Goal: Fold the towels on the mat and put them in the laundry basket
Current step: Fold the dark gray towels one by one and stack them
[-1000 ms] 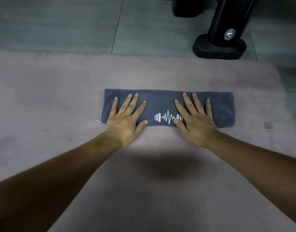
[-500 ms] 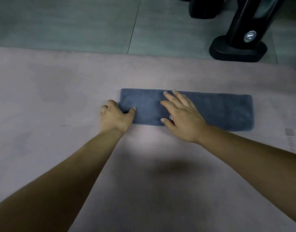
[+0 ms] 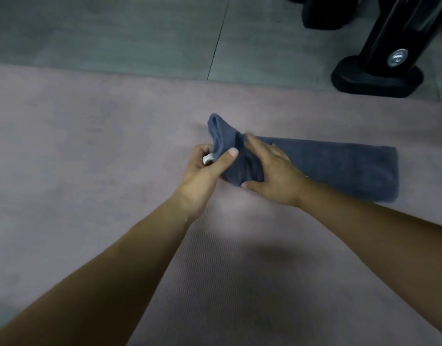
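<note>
A dark blue towel [image 3: 340, 171], folded into a long strip, lies across the pinkish mat [image 3: 90, 151]. My left hand [image 3: 202, 173] grips the strip's left end, thumb on top, and has lifted it off the mat so it bunches upward. My right hand [image 3: 275, 173] rests flat on the towel just right of the lifted end, fingers straight, thumb at the near edge. A small white tag shows by my left fingers. The laundry basket is not in view.
A black machine foot [image 3: 375, 78] with an upright post stands on the grey floor [image 3: 115, 31] beyond the mat's far right edge. Another dark base [image 3: 325, 13] sits at the top edge. Bare mat stretches left and toward me.
My left hand went from pressing flat to grasping the towel's left end and lifting it to the right. My right hand slid left to the towel's middle. The camera view shifted left.
</note>
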Tool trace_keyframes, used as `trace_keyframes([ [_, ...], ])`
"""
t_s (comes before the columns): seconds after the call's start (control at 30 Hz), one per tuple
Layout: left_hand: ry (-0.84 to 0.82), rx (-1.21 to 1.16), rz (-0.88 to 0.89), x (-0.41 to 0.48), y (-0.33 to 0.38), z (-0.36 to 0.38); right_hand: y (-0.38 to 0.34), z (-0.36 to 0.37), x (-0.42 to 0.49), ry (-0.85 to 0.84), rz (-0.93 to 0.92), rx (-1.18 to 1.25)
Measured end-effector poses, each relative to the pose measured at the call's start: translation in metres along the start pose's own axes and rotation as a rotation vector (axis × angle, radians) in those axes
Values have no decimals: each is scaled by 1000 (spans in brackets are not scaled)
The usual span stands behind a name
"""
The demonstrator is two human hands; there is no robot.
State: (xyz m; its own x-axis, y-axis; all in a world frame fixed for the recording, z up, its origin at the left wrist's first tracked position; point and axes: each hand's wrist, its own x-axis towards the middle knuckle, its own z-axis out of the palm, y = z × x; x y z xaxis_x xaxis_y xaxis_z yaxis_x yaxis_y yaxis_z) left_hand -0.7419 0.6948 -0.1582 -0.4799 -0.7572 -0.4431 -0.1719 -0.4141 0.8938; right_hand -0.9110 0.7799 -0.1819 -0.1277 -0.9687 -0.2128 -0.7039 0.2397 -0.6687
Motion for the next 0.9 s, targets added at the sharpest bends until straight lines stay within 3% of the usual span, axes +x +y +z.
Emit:
trace_keyframes([
  [0.1,-185,119,151,-9,2,19,-3,-18,-24,108,-8,234],
  [0.2,-314,312,296,-8,5,41,7,-31,-49,215,-47,227],
  [0.33,-475,767,374,-6,3,73,26,-41,-78,311,-103,199],
  [0.4,-522,874,393,-11,3,90,41,-42,-88,354,-108,108],
  [0.5,-535,951,374,-10,-5,106,63,-36,-99,383,53,-181],
  [0.6,-484,897,339,-11,-8,109,66,-29,-106,296,205,-247],
  [0.77,-433,620,159,1,-11,104,65,-31,-97,181,108,-331],
  [0.9,-152,467,284,8,-11,100,63,-27,-95,119,195,-395],
])
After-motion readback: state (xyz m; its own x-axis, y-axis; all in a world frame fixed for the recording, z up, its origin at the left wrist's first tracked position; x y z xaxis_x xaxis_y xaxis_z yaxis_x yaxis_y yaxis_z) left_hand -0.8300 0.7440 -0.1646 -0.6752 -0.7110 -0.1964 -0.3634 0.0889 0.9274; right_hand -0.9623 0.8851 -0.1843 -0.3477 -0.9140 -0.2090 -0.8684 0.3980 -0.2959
